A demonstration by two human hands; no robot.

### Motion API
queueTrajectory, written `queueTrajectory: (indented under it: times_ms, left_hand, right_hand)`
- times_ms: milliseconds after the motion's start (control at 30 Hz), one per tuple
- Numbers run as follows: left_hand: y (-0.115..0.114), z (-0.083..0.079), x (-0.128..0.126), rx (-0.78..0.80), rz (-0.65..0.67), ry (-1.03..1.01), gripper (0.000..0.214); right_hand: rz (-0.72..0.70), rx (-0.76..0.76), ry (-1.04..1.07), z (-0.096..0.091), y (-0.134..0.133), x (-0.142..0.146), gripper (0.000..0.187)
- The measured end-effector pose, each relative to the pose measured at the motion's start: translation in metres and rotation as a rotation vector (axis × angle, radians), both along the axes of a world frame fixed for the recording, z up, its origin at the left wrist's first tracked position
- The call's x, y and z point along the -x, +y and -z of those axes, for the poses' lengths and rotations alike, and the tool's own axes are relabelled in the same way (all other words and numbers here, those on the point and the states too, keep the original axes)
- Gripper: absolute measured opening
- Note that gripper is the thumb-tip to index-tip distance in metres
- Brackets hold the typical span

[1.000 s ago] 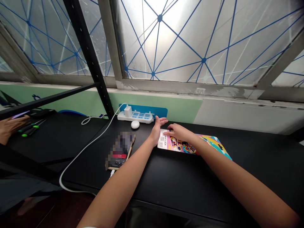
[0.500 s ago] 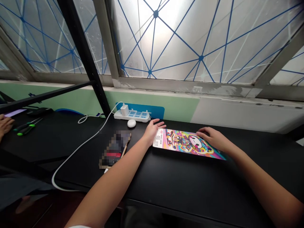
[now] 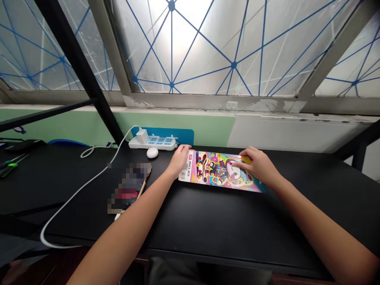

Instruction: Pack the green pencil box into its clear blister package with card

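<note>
A colourful flat pencil box (image 3: pixel 212 171), printed with a cartoon figure and the words "PENCIL BOX", is held between my two hands over the black table. My left hand (image 3: pixel 179 160) grips its left end, by the white label, with the fingers behind the edge. At the right end, my right hand (image 3: pixel 257 164) has closed on the box, its thumb across the printed face and the other fingers at the far edge. The underside of the box is hidden.
Left of my left hand lies a phone (image 3: pixel 130 188) with a blurred screen. Behind it are a round white case (image 3: pixel 152 152) and a white power strip (image 3: pixel 152 141) with a plugged-in charger (image 3: pixel 142 136). A white cable (image 3: pixel 78 192) loops leftward. Green-handled screwdrivers (image 3: pixel 8 168) lie far left.
The fingers of my left hand, stretched out before, have closed at the box's end. My right thumb has moved onto the printed face. The view has shifted right, and another person's hand has left it.
</note>
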State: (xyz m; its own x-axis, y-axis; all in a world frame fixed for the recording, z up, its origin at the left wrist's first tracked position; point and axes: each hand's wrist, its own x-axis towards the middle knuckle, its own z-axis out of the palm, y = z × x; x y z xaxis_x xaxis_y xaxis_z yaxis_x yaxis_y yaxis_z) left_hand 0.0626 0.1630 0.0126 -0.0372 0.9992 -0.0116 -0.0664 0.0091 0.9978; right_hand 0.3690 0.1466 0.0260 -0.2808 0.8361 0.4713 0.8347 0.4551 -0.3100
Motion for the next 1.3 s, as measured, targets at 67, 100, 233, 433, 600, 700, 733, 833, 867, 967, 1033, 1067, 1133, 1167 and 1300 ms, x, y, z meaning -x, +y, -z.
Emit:
queueTrajectory:
  times_ms: [67,100,233,433,600,700,733,833,867,967,1033,1067,1133,1167,1300]
  left_hand:
    - [-0.002,-0.005,0.0,-0.025,-0.032,-0.003,0.047]
    - [-0.003,-0.008,0.0,-0.039,-0.048,-0.017,0.053]
    - [-0.005,-0.019,0.004,-0.143,-0.057,-0.155,0.061]
    - [0.001,-0.032,0.03,-0.023,0.198,-0.206,0.047]
    - [-0.005,-0.027,0.031,-0.114,0.295,0.242,0.041]
    - [-0.013,-0.018,0.021,-0.254,0.307,0.701,0.046]
    - [-0.016,-0.016,0.018,-0.303,0.309,0.845,0.048]
    - [-0.022,-0.012,0.009,-0.403,0.339,1.112,0.056]
    - [-0.023,-0.011,0.008,-0.422,0.362,1.142,0.058]
    - [-0.024,-0.013,0.006,-0.45,0.409,1.153,0.065]
    - [-0.025,-0.015,0.007,-0.46,0.427,1.145,0.07]
    - [-0.026,-0.015,0.007,-0.465,0.434,1.143,0.073]
    - [-0.027,-0.015,0.006,-0.475,0.445,1.141,0.077]
    - [-0.027,-0.014,0.005,-0.481,0.449,1.142,0.078]
    - [-0.029,-0.011,-0.001,-0.505,0.447,1.187,0.079]
  right_hand:
    - [0.018,-0.178,-0.002,-0.004,-0.007,0.002,0.04]
    - [0.029,-0.242,-0.001,-0.005,-0.011,0.004,0.037]
    - [0.013,-0.284,-0.034,-0.01,-0.024,0.014,0.027]
    - [-0.057,-0.134,-0.177,-0.014,-0.035,0.028,0.016]
    - [-0.153,-0.075,-0.482,-0.008,-0.043,0.048,0.01]
    - [-0.254,-0.098,-0.504,-0.007,-0.05,0.061,0.008]
    - [-0.282,-0.08,-0.474,-0.008,-0.052,0.064,0.009]
    - [-0.335,0.012,-0.322,-0.009,-0.058,0.068,0.011]
    - [-0.348,0.038,-0.276,-0.009,-0.058,0.068,0.012]
    - [-0.362,0.093,-0.189,-0.005,-0.054,0.065,0.021]
    - [-0.337,0.114,-0.157,0.0,-0.047,0.059,0.033]
    - [-0.321,0.129,-0.145,0.003,-0.042,0.055,0.04]
    - [-0.279,0.181,-0.129,0.007,-0.034,0.047,0.056]
    - [-0.252,0.222,-0.121,0.008,-0.03,0.043,0.063]
    - [-0.194,0.372,-0.077,0.009,-0.022,0.03,0.085]
